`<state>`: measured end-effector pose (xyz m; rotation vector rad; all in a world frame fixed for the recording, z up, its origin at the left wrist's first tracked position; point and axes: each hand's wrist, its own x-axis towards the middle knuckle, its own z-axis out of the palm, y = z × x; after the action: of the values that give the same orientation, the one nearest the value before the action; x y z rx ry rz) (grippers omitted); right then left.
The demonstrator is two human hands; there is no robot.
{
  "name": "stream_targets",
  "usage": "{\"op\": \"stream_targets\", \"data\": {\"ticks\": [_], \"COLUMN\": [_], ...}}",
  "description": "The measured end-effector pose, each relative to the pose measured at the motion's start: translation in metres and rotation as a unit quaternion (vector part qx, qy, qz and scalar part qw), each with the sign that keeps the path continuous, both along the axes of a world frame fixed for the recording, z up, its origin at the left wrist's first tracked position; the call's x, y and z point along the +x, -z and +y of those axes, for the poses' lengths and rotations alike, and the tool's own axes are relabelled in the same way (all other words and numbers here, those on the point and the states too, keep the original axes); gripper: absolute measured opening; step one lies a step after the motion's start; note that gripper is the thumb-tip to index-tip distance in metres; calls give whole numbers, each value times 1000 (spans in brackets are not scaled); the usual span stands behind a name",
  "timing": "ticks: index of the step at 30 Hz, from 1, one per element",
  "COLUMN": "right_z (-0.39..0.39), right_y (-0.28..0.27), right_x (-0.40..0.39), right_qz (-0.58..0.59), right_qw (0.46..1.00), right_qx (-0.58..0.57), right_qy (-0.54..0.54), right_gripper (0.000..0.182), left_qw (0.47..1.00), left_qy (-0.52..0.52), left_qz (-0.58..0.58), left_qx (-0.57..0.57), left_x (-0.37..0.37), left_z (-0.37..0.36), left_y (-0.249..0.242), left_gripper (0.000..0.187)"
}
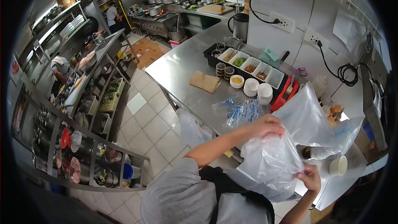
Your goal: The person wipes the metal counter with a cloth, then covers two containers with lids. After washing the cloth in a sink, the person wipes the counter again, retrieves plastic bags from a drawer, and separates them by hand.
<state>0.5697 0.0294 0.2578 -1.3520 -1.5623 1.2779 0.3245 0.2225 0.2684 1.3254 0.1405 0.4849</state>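
Note:
A thin white plastic bag (267, 164) hangs between my hands, in front of my apron. My left hand (268, 126) is closed, pinching the top edge of the bag. Lower down, my right hand (309, 177) grips its right side with closed fingers. Beyond the bag a larger translucent plastic bag (307, 115) lies over the counter. Transparent plastic packaging with blue print (244, 112) is on the steel just past my left hand. A cream-coloured tub (339, 166) stands to the right of my right hand.
On the steel counter (178, 64) are a folded brown cloth (205, 82), stacked white bowls (251, 86) and a condiment tray (253, 68). A red tape dispenser (286, 93) is near the wall. Shelving (95, 141) lines the left aisle. Two people work farther off.

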Motion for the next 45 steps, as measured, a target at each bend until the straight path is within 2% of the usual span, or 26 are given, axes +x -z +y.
{"op": "stream_targets", "data": {"ticks": [2, 4, 6, 7, 8, 10, 11, 12, 13, 14, 15, 17, 18, 20, 21, 25, 27, 29, 31, 33, 35, 37, 38, 40, 42, 45], "right_z": [-5, -1, 6, -6, -4, 9, 22, 31, 43, 54, 67, 95, 99, 95, 91, 85, 102, 114, 114, 105, 108, 111, 119, 141, 141, 128], "right_y": [5, 2, 5, 15, 21, 37, 44, 30, 9, -6, -7, 1, 9, 28, 32, 69, 131, 148, 131, 122, 108, 97, 113, 162, 169, 165], "right_x": [12, 25, 28, 36, 42, 55, 69, 70, 72, 73, 68, 56, 58, 63, 59, 60, 80, 73, 51, 50, 46, 31, 36, 57, 65, 71], "right_qz": [161, 161, 399, 399, 399, 155, 145, 143, 310, 461, 459, 396, 395, 461, 532, 583, 482, 450, 395, 368, 341, 457, 459, 390, 389, 389], "right_qw": [954, 943, 829, 859, 858, 846, 820, 822, 860, 848, 849, 812, 813, 819, 787, 788, 825, 831, 844, 852, 858, 733, 731, 773, 808, 831], "right_qx": [219, 267, 384, 299, 301, 277, 306, 304, 277, 235, 238, 244, 248, 271, 241, 93, 11, 21, 91, 97, 111, 48, 48, 46, 42, 32], "right_qy": [124, 112, 74, 115, 117, 429, 461, 459, 295, 115, 112, 352, 349, 208, 196, 174, 296, 325, 350, 360, 369, 502, 503, 499, 441, 397], "right_gripper": [41, 42, 37, 41, 41, 49, 54, 54, 53, 53, 53, 53, 53, 51, 48, 42, 34, 32, 27, 28, 29, 31, 31, 32, 34, 34], "left_qw": [998, 991, 991, 991, 994, 982, 973, 973, 961, 945, 944, 926, 925, 935, 929, 942, 936, 929, 915, 899, 889, 903, 913, 904, 894, 932], "left_qy": [27, 55, 37, 38, -51, -171, -200, -202, -233, -264, -265, -316, -317, -258, -261, -257, -268, -282, -304, -292, -345, -337, -326, -343, -361, -305], "left_qz": [31, 64, 59, 60, 29, -2, 2, 1, -13, -27, -30, -21, -25, 156, 167, 148, 164, 179, 175, 251, 199, 210, 225, 220, 218, 191], "left_qx": [54, 107, 114, 115, 87, 86, 113, 110, 150, 192, 194, 205, 208, 187, 201, 153, 157, 158, 201, 207, 227, 166, 99, 127, 153, 46], "left_x": [-6, -5, 2, 6, 11, 26, 36, 49, 65, 77, 86, 98, 97, 91, 87, 84, 82, 75, 68, 59, 60, 56, 52, 55, 54, 50], "left_z": [-5, -8, -11, -9, -2, 14, 23, 35, 50, 60, 68, 87, 93, 99, 101, 100, 95, 91, 87, 84, 87, 72, 65, 65, 67, 62], "left_y": [-13, -24, -33, -39, -47, -66, -74, -75, -73, -68, -61, -49, -41, -20, -7, 33, 35, 40, 54, 79, 134, 122, 114, 120, 131, 131], "left_gripper": [24, 24, 23, 23, 24, 25, 26, 26, 26, 26, 26, 25, 25, 23, 23, 22, 22, 21, 20, 20, 21, 21, 21, 21, 21, 24]}}
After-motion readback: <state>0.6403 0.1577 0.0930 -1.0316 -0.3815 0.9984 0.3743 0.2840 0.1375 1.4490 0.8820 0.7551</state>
